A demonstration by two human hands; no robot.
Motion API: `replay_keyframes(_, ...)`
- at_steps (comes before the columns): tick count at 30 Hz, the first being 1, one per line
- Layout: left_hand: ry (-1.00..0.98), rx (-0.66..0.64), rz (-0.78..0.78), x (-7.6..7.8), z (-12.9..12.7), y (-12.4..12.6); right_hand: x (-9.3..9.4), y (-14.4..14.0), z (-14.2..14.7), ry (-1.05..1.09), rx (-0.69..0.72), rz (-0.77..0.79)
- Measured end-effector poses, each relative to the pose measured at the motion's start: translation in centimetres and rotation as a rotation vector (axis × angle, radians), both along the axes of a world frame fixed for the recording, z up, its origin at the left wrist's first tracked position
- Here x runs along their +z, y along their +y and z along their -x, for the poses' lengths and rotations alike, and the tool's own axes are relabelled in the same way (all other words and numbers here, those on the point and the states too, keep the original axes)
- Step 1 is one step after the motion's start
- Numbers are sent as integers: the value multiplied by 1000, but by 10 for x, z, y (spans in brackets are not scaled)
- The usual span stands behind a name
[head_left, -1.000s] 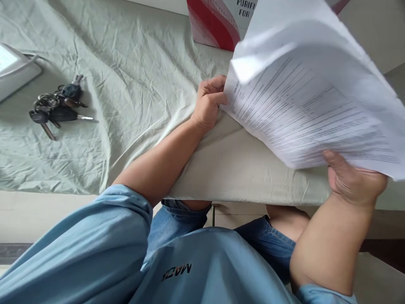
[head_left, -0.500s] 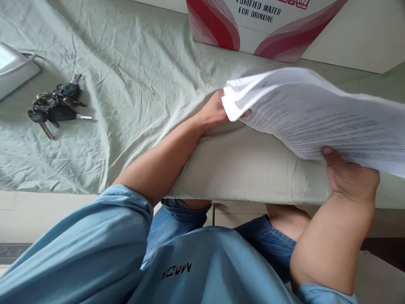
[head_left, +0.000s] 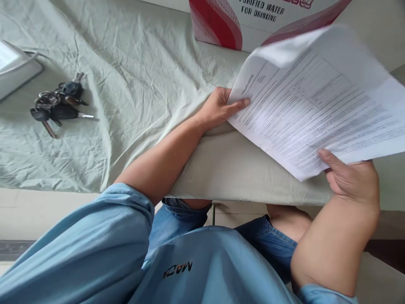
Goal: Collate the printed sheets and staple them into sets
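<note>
Printed sheets of paper (head_left: 303,105) are held up above the cloth, tilted, with rows of dark text facing me. The far edge curls over and looks slightly blurred. My left hand (head_left: 221,107) pinches their left edge, thumb on top and fingers behind. At the lower right edge, my right hand (head_left: 352,177) grips the sheets with the thumb over the print, its other fingers hidden beneath. I cannot tell how many sheets there are.
A pale green, wrinkled cloth (head_left: 152,63) covers the table. At the left lie a bunch of keys (head_left: 60,103) and a white device with a cable (head_left: 19,69). Behind the paper stands a red and white drinking-water carton (head_left: 218,25).
The paper has swung up and opened flatter, so more print faces me and it now overlaps the carton. My left thumb has come to lie on top of the sheet.
</note>
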State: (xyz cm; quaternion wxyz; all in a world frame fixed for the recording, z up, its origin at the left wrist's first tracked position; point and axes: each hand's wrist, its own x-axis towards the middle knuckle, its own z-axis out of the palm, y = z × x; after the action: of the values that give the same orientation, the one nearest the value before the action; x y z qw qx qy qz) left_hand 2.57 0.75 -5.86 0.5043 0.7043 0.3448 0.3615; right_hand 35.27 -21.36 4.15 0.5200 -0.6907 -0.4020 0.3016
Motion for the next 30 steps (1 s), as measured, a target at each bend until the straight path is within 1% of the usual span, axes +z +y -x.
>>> replay_keyframes(2,-27,-30,80,1,1,0,3,-5,0,33,31,91)
replay_keyframes(4,-38,-36,117,3,2,0,3,-9,-4,44,83,205)
replay_keyframes(5,-35,-33,122,5,3,0,2,-11,-8,38,88,247)
replay_keyframes(6,-28,-34,126,8,4,0,0,-12,-14,22,61,266)
replay_keyframes(8,-8,-58,136,15,7,-1,-5,-12,-27,-45,-78,224)
replay_keyframes(10,10,-114,158,24,10,-4,-9,-9,-38,-109,-229,118)
replay_keyframes(11,19,-152,174,29,11,-6,-10,-8,-40,-116,-264,72)
replay_keyframes(12,30,-194,190,33,12,-8,-11,-6,-41,-105,-265,41)
replay_keyframes(13,48,-237,205,38,12,-10,-12,-5,-39,-81,-237,28)
replay_keyframes(15,99,-308,221,44,12,-12,-13,-2,-30,-33,-135,53)
replay_keyframes(17,152,-351,210,47,10,-13,-15,2,-15,-33,-47,98)
replay_keyframes(18,173,-363,196,48,9,-13,-17,5,-8,-47,-28,104)
replay_keyframes(21,211,-377,131,47,6,-11,-24,11,7,-106,-63,59)
replay_keyframes(23,221,-352,73,46,4,-11,-27,13,11,-133,-110,35)
replay_keyframes(26,230,-316,9,46,3,-11,-29,15,13,-109,-136,67)
replay_keyframes(30,248,-345,-1,47,3,-12,-30,18,18,-61,-107,124)
